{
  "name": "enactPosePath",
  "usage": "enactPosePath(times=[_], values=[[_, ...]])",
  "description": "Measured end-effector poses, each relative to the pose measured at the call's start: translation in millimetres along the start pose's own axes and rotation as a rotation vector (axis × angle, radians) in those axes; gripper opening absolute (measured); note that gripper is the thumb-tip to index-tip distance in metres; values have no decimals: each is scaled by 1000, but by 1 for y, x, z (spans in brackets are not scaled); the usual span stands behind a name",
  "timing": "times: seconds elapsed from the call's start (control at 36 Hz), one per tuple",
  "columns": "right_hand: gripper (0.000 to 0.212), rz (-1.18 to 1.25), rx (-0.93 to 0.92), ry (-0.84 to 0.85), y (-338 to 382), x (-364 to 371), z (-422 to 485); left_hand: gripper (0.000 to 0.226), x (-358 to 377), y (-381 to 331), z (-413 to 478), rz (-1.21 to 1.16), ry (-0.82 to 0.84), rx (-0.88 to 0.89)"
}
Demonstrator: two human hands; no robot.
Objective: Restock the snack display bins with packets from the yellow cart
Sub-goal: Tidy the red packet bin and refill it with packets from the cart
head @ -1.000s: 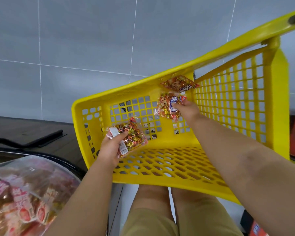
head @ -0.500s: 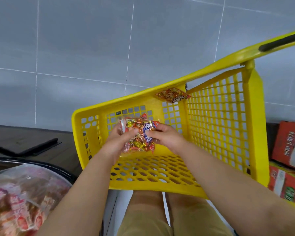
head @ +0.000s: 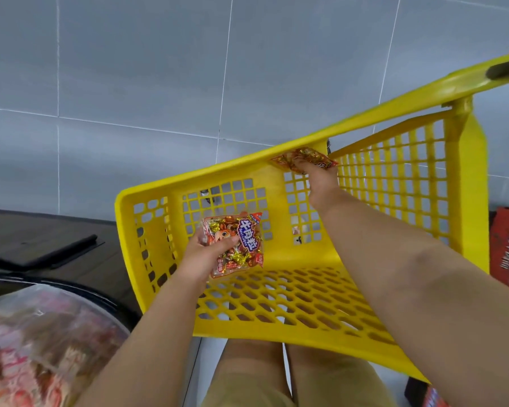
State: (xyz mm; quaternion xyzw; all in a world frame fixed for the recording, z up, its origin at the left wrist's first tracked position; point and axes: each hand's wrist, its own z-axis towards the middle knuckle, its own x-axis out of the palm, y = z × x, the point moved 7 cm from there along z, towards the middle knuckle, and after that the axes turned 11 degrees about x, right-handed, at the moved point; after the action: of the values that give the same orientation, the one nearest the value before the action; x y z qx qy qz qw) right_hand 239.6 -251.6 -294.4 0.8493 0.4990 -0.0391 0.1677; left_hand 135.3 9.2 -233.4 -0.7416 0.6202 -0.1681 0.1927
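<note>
The crinkly orange-and-gold snack packet (head: 312, 158) is lying in the far corner of the yellow perforated plastic cart (head: 306, 301), at one o'clock, its long axis running along the rim. The right hand (head: 321, 186), the nearer one, is reaching it with the arm outstretched and appears to be pinching its near edge. The left hand (head: 202, 255) is clamping a clear packet of wrapped sweets (head: 243, 245) mid-cart. The round dark-rimmed display bin (head: 109, 304) is sitting at seven o'clock.

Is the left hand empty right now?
No, the left hand grips a candy packet inside the yellow cart.
</note>
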Motion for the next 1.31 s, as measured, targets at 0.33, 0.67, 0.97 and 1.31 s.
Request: enactPosePath(times=[0.33, 0.67, 0.97, 1.31], values=[[50, -77, -34, 46, -17, -29, -9, 99, -31, -1, -14, 31, -117, -33], [45, -188, 56, 370, -59, -42, -99, 58, -37, -14, -67, -30, -134, 67], [67, -700, 148, 762, -98, -29, -219, 41, -49, 7, -204, -396, -337, 210], [46, -1180, 103, 1013, -173, 12, -340, 81, -122, 70, -353, -482, -703, 263]])
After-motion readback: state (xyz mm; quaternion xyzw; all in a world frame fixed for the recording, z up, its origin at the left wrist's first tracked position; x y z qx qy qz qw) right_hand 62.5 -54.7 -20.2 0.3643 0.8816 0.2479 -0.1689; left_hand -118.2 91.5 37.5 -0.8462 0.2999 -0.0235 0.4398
